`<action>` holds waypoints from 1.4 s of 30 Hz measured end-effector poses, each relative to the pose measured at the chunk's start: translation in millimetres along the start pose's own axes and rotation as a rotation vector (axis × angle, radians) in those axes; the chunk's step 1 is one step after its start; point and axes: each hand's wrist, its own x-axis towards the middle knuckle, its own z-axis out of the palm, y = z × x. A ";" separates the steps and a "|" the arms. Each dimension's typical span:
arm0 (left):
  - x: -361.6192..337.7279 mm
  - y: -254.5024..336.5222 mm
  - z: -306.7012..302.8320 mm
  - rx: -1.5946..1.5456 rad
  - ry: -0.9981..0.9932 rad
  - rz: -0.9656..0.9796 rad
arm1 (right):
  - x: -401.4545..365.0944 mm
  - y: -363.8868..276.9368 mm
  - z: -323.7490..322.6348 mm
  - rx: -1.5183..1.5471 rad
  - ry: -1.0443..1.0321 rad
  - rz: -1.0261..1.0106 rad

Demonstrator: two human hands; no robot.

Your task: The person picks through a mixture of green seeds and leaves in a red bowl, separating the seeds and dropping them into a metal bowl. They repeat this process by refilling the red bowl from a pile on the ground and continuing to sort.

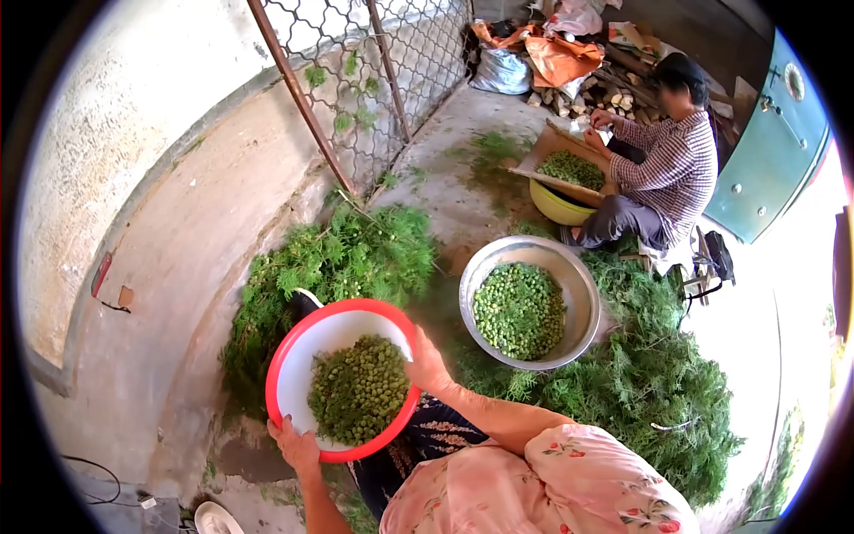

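Note:
A white basin with a red rim [296, 378] is held in front of my body, tilted a little. Small green cones or berries [358, 389] lie inside it, heaped toward the right. My left hand [296, 448] grips the rim at the lower left. At the right side of the rim, my right hand [429, 363] is closed round the edge. A metal basin [583, 307] stands on the ground to the right, holding more green berries [519, 311] with bits of leaf among them.
Cut green branches lie in piles at left [356, 258] and right [658, 383]. A seated person [663, 165] works over a tray [556, 142] resting on a yellow basin [559, 206]. Behind are firewood [623, 93], sacks [501, 71] and a metal lattice [338, 71].

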 end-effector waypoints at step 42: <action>-21.4 3.6 86.4 0.257 -0.022 0.262 | -63.3 5.9 -37.0 0.735 -0.220 0.236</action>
